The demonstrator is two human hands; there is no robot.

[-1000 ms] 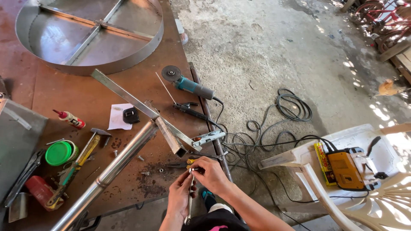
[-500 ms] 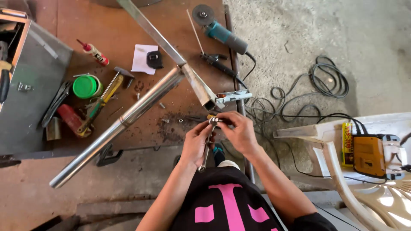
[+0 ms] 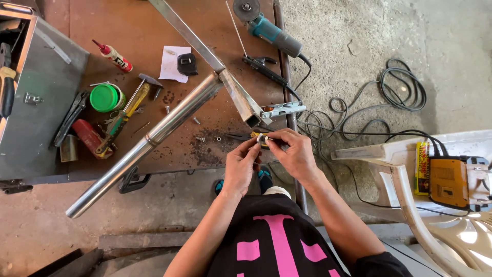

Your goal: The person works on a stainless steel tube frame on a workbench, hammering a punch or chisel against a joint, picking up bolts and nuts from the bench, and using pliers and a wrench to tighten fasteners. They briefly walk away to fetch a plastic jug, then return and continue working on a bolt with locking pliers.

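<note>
Both hands meet at table edge. Left hand [image 3: 241, 166] fingertips pinch small white-tipped piece [image 3: 260, 137]; right hand [image 3: 293, 154] closed around yellow-handled tool [image 3: 254, 135], axis horizontal, tip pointing left.

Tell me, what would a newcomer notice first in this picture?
Both hands, left hand and right hand, pinch a small white-and-yellow part at the table's near edge. A long shiny steel pipe crosses the rusty brown metal table diagonally; a teal angle grinder lies at its far edge.

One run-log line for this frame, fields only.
left hand: pinching small white part | right hand: holding thin dark tool at it | beside: steel tube, clamp | surface: rusty table
</note>
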